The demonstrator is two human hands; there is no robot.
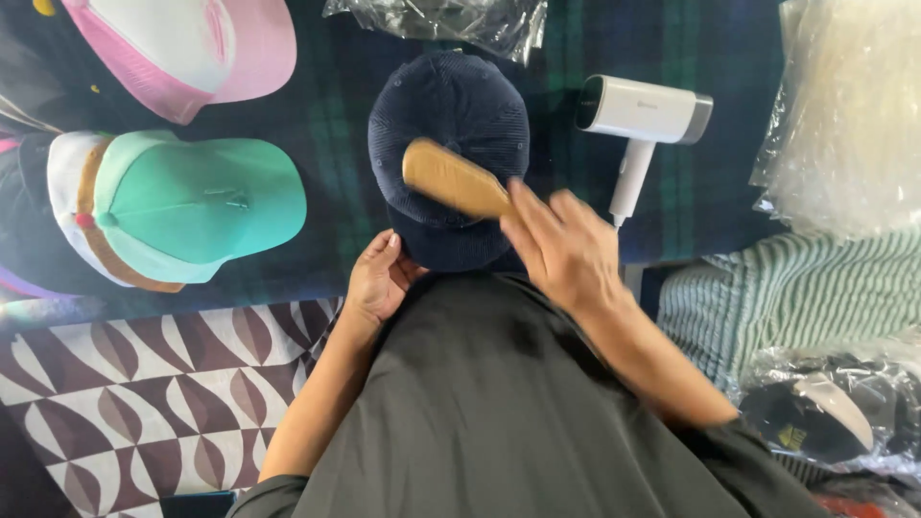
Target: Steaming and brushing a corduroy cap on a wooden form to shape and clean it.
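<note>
Brushing of navy corduroy cap (448, 125) — right hand (566, 251) fingers closed on wooden brush (455, 178); left hand (377, 280) pinches brim — strokes should stay light.

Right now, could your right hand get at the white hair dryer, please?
Probably yes, once free: the right hand holds a wooden brush on the navy corduroy cap, and the white hair dryer lies beside it, nothing between.

The light is bright and soft, with hardly any dark shadows. The right hand (566, 251) looks a bit blurry, and the clear plastic bag (849, 105) shines white
</note>
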